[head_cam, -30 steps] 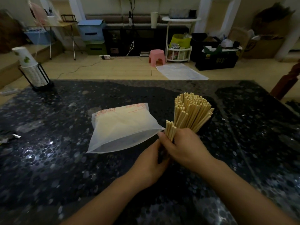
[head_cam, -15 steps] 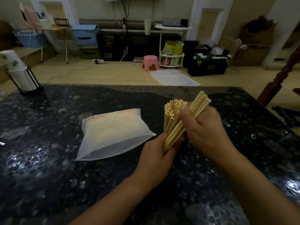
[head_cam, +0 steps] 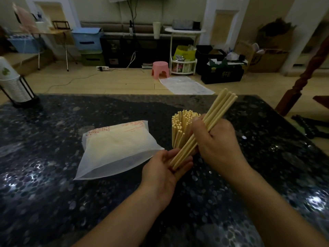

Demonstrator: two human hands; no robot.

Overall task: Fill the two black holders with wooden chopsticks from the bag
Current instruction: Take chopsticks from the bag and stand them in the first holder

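Spreading under everything, a dark speckled stone tabletop (head_cam: 53, 166) carries the work. A frosted white plastic bag with red print (head_cam: 115, 148) lies flat on it, just left of the upright bundle of pale wooden chopsticks (head_cam: 181, 127), which serves here as the landmark. The bundle's lower part is hidden, so the black holder it presumably stands in cannot be made out, and a second holder cannot be found in view. Right of the bundle, the right hand (head_cam: 215, 139) is curled round a smaller sheaf of long wooden chopsticks (head_cam: 219, 109), tilted up and away to the right. Below the bundle, the left hand (head_cam: 165, 168) is held with relaxed, nearly straight fingers, the sheaf's lower ends resting against its palm.

A second ago all the sticks were gathered as one mass under both hands; since then a sheaf has been split off and slanted clear of the bundle. This is judged to mean a portion is being set apart, likely for the other holder. Loose sticks could slip from the sheaf's lower end.
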